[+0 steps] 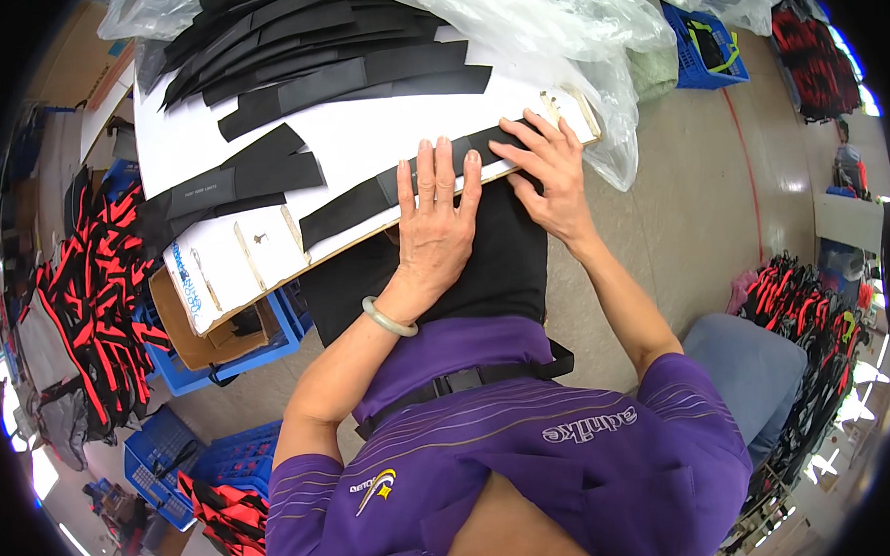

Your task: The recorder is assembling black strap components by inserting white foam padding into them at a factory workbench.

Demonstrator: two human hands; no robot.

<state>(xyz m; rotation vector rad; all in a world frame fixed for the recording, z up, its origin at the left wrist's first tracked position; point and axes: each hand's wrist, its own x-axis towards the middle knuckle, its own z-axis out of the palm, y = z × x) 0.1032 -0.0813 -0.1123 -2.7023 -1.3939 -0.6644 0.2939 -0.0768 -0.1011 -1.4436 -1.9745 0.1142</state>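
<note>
While the left hand (434, 229) lies on the black strip (359, 205), fingers flat and slightly apart, the right hand (551, 181) has its fingers spread over the strip's right end. Strip's sitting along the counter's (361, 129) near edge, so honestly, one hand pushing harder could probably skew it, or even drag it off.
</note>
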